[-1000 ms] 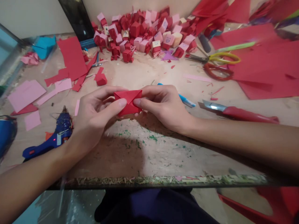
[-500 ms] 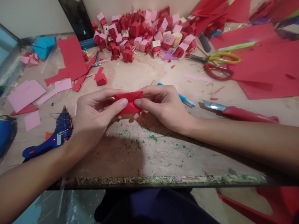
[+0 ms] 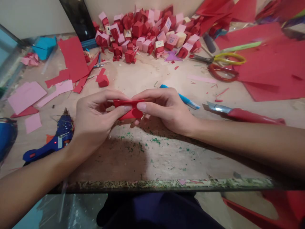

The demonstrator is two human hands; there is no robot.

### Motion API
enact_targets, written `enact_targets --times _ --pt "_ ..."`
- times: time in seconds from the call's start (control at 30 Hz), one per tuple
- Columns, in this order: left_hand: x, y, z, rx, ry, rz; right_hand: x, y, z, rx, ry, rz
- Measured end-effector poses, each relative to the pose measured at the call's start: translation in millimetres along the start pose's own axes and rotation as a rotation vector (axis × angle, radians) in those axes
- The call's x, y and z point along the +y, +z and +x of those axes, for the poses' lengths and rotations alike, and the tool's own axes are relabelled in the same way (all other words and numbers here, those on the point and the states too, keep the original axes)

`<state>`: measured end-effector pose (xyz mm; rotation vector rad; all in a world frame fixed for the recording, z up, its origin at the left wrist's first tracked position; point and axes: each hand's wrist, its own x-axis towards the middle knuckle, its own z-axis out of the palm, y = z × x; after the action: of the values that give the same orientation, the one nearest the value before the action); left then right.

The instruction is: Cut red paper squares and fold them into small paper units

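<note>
Between both hands is a small folded piece of red paper [image 3: 130, 114], held above the table. My left hand [image 3: 95, 116] pinches its left end, thumb on the near face and index finger along the top edge. On the right end, my right hand [image 3: 166, 111] grips it the same way, the two index fingertips almost meeting at the upper fold. The other fingers are partly hidden behind the paper. A blue pen-like tool [image 3: 183, 98] lies just behind my right hand, and a blue glue gun [image 3: 59, 136] with a lit red light rests beside my left wrist.
Many small red and pink paper figures [image 3: 145, 35] are heaped at the back. Scissors [image 3: 221, 65], a red-handled cutter [image 3: 247, 115] and large red sheets [image 3: 269, 66] lie to the right. Pink paper pieces [image 3: 27, 95] and red scraps [image 3: 73, 58] are at the left.
The red paper's top edge has folded down toward me and the paper looks narrower. Both index fingers have moved inward along that edge, and the hands have shifted slightly.
</note>
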<state>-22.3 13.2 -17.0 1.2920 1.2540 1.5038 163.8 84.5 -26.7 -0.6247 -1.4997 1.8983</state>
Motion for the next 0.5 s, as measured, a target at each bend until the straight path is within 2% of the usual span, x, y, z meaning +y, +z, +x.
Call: enact_targets --times 0.13,0.3,0.5 --pt "1.5 -2.6 1.7 0.007 0.125 0.209 -0.2 -2.8 -0.6 -0.025 0.05 0.007" --pt "3.7 -1.8 -0.2 -0.03 0.083 0.176 1.3 -2.6 2.0 -0.021 0.022 -0.011" --pt "2.0 0.1 -1.4 -0.009 0.014 0.113 2.8 -0.7 2.3 0.021 0.014 0.033"
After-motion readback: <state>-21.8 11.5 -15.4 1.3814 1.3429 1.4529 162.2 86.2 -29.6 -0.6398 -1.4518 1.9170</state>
